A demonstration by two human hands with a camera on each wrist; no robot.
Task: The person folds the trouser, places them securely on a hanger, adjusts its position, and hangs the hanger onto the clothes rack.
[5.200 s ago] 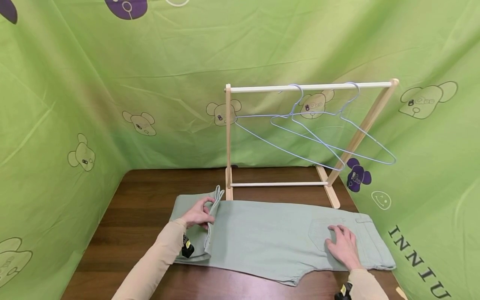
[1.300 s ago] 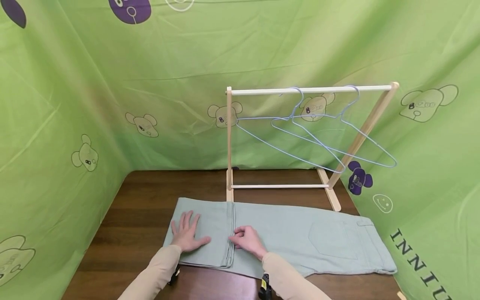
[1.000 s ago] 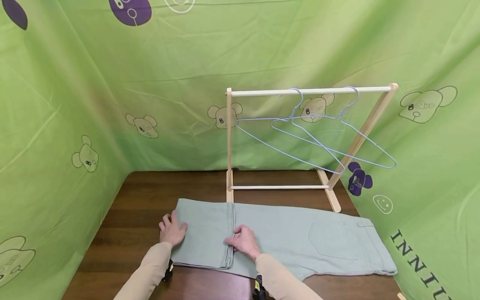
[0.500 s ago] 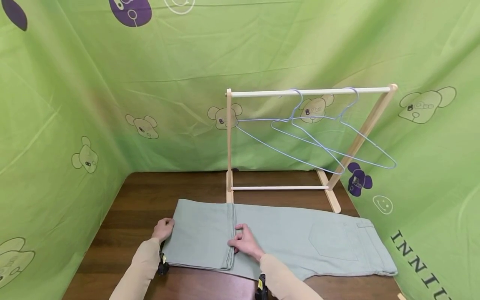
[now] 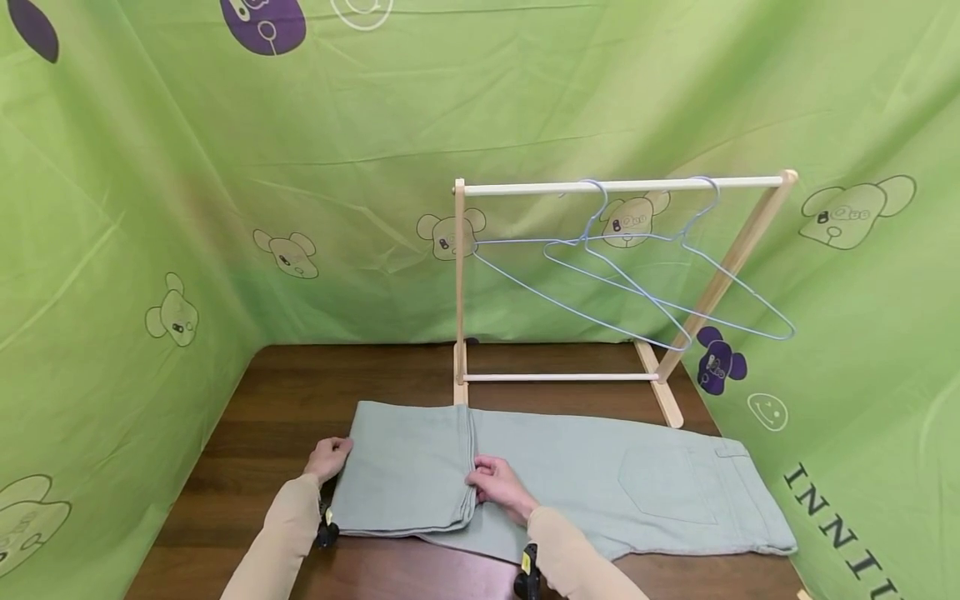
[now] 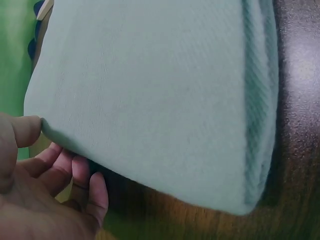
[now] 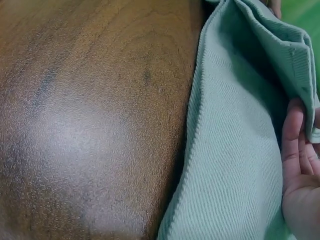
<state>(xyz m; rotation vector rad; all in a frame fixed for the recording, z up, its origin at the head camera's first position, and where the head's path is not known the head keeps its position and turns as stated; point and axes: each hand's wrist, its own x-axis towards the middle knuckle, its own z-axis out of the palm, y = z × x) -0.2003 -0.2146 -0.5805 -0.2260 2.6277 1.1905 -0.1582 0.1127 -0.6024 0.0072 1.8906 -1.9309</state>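
Note:
A pair of pale green trousers [image 5: 555,458] lies across the table, waistband to the right, with the lower legs folded over into a layered flap [image 5: 405,467] at the left. My left hand [image 5: 328,460] pinches the flap's left fold; in the left wrist view the thumb is above the cloth edge and the other fingers of that hand [image 6: 55,192] are under it. At the flap's right edge my right hand [image 5: 504,485] grips the hem layers. The right wrist view has fingers [image 7: 293,122] beneath these layers, raised a little off the cloth below.
Behind the trousers stands a wooden rack [image 5: 460,283] with a white top bar [image 5: 525,189]. Two lavender wire hangers [image 5: 592,321] hang from it, overlapping. Green printed fabric [image 5: 337,150] encloses the brown table [image 5: 247,433] at the back and sides.
The leg ends were brought right and laid down as a larger flap. My right hand moved left from the pocket to the hems; my left slid to the left fold. The hem edge has just lifted slightly.

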